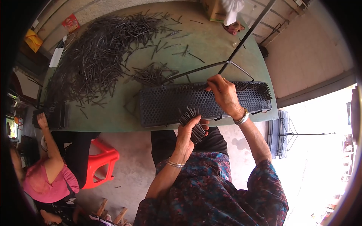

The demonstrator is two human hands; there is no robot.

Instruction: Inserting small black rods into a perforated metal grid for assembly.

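A bundle of thin black sticks point(197, 132) is wrapped in the fingers of my left hand point(184, 138), just in front of a dark perforated tray point(160, 107). My right hand point(225, 97) is closed in a pinch over the tray's far middle part. What its fingertips hold, if anything, is too small to make out. Short black sticks point(260, 89) stand upright in holes along the tray's far edge and right end. Open holes show across the rest of its honeycomb face. The tray lies lengthwise along the near edge of the table.
On the green table point(211, 41) lie a large heap of black sticks point(96, 54) and a smaller pile point(152, 74). A forked metal rod point(241, 43) slants over the tray. Another person point(49, 175) works at left near a red stool point(103, 162). A rack point(279, 135) stands at right.
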